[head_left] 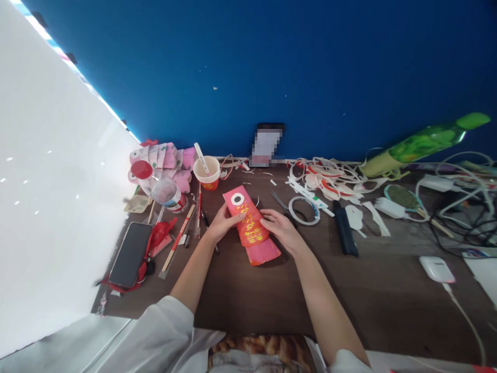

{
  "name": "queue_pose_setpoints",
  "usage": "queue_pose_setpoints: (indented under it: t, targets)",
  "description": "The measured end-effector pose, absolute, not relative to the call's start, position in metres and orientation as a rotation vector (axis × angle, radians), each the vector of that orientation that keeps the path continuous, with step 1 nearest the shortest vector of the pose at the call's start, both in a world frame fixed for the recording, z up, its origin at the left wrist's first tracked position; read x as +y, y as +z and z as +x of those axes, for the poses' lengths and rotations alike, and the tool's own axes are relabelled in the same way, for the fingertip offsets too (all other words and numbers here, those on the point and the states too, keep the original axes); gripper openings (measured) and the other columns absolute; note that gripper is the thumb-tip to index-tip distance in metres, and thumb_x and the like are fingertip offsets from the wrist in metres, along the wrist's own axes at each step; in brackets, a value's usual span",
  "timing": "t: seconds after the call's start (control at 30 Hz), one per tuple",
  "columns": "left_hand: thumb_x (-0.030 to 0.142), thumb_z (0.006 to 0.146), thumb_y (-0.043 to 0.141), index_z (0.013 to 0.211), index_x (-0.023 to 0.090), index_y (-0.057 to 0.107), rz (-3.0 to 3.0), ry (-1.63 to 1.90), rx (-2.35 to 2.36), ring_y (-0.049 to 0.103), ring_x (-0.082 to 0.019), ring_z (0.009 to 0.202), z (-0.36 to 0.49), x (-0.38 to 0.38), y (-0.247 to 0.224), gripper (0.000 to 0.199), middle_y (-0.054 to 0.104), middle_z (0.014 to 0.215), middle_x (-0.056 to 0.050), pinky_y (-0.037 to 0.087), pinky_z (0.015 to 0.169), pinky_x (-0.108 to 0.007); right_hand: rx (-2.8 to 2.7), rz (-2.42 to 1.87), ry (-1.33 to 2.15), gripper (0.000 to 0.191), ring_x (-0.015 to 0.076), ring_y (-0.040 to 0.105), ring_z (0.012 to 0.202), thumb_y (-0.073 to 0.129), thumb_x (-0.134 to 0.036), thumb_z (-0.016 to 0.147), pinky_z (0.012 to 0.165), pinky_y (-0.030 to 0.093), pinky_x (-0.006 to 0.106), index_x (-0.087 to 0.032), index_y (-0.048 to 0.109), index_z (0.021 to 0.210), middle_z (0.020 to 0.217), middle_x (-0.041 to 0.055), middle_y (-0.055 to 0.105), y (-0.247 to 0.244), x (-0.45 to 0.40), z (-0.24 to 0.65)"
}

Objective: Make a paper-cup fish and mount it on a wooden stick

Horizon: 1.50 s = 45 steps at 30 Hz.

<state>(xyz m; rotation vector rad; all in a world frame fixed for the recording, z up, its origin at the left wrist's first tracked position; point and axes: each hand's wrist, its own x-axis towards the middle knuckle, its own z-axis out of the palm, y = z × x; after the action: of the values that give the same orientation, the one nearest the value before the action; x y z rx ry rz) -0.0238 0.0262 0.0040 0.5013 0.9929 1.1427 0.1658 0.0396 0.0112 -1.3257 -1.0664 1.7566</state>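
A red and pink paper fish shape [252,224] with yellow lettering and a white-and-black round eye lies tilted at the middle of the table, its eye end away from me. My left hand [224,223] holds its left edge, thumb on top. At the right edge, my right hand [282,228] grips it with bent fingers. The undersides of both hands' grips are hidden. Scissors [286,207] and a white roll of tape [304,210] lie just beyond my right hand.
On the left are a phone [131,254], a bottle [169,195], wrapped chopsticks [179,238] and a paper cup [207,172]. Paper scraps [322,176], a dark blue case [345,228], cables [469,212] and a green bottle [423,145] occupy the right. A blue partition [240,67] stands behind.
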Motion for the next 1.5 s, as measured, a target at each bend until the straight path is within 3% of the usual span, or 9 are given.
queue_pose_setpoints:
  t: [0.17, 0.27, 0.4, 0.57, 0.7, 0.8, 1.1, 1.5]
  targets:
    - [0.030, 0.055, 0.085, 0.103, 0.017, 0.056, 0.422, 1.218, 0.995, 0.065, -0.022, 0.092, -0.021, 0.027, 0.008, 0.058, 0.068, 0.101, -0.006, 0.052, 0.084, -0.038, -1.247, -1.436, 1.548, 0.054, 0.0252, 0.061, 0.101, 0.077, -0.047, 0.062, 0.092, 0.045, 0.044, -0.025, 0.060, 0.107, 0.116, 0.0089, 0.062, 0.022, 0.029, 0.169]
    - [0.030, 0.054, 0.085, 0.102, 0.017, 0.056, 0.395, 1.251, 0.999, 0.066, -0.023, 0.091, -0.020, 0.028, 0.008, 0.058, 0.069, 0.098, -0.006, 0.053, 0.084, -0.039, -1.536, -1.509, 1.212, 0.069, 0.0319, 0.057, 0.107, 0.077, -0.050, 0.061, 0.094, 0.042, 0.049, -0.025, 0.053, 0.121, 0.124, 0.0136, 0.058, 0.033, 0.012, 0.158]
    - [0.030, 0.056, 0.085, 0.102, 0.017, 0.056, 0.397, 1.291, 0.992, 0.066, -0.024, 0.093, -0.019, 0.028, 0.005, 0.056, 0.069, 0.098, -0.005, 0.053, 0.086, -0.041, -1.947, -1.613, 0.627, 0.096, 0.0429, 0.051, 0.114, 0.080, -0.053, 0.055, 0.094, 0.039, 0.055, -0.014, 0.041, 0.133, 0.129, 0.0242, 0.052, 0.033, -0.010, 0.133]
    - [0.029, 0.056, 0.085, 0.102, 0.017, 0.055, 0.389, 1.312, 0.995, 0.067, -0.023, 0.092, -0.020, 0.029, 0.005, 0.056, 0.069, 0.099, -0.005, 0.055, 0.082, -0.038, -2.121, -1.699, 0.274, 0.089, 0.0391, 0.056, 0.107, 0.070, -0.043, 0.071, 0.083, 0.046, 0.049, -0.004, 0.027, 0.139, 0.125, 0.0278, 0.053, 0.023, -0.016, 0.122]
    - [0.030, 0.057, 0.085, 0.101, 0.018, 0.056, 0.403, 1.312, 1.001, 0.066, -0.024, 0.094, -0.021, 0.029, 0.005, 0.054, 0.069, 0.099, -0.005, 0.055, 0.083, -0.040, -2.165, -1.600, 0.242, 0.095, 0.0368, 0.055, 0.110, 0.066, -0.036, 0.074, 0.087, 0.046, 0.048, -0.007, 0.010, 0.145, 0.128, 0.0242, 0.054, 0.025, -0.010, 0.127]
    - [0.031, 0.057, 0.085, 0.101, 0.018, 0.056, 0.391, 1.311, 0.995, 0.066, -0.025, 0.096, -0.021, 0.029, 0.004, 0.054, 0.069, 0.099, -0.005, 0.055, 0.085, -0.042, -2.189, -1.567, 0.255, 0.097, 0.0372, 0.055, 0.111, 0.065, -0.032, 0.073, 0.088, 0.046, 0.049, -0.008, 0.006, 0.147, 0.130, 0.0228, 0.053, 0.028, -0.006, 0.129]
    - [0.029, 0.057, 0.085, 0.105, 0.019, 0.054, 0.391, 1.286, 0.964, 0.066, -0.025, 0.096, -0.021, 0.028, 0.004, 0.057, 0.067, 0.103, -0.005, 0.055, 0.082, -0.040, -2.174, -1.584, 0.380, 0.092, 0.0393, 0.054, 0.111, 0.064, -0.030, 0.069, 0.087, 0.047, 0.053, -0.011, 0.017, 0.146, 0.132, 0.0215, 0.052, 0.034, 0.002, 0.132]
    - [0.017, 0.047, 0.088, 0.114, 0.020, 0.055, 0.595, 1.243, 0.795, 0.067, -0.018, 0.090, -0.031, 0.028, -0.004, 0.075, 0.068, 0.109, -0.006, 0.052, 0.086, -0.033, -2.059, -1.408, 0.625, 0.081, 0.0336, 0.050, 0.121, 0.068, -0.033, 0.069, 0.100, 0.043, 0.052, -0.019, 0.029, 0.139, 0.131, 0.0162, 0.050, 0.041, 0.011, 0.147]
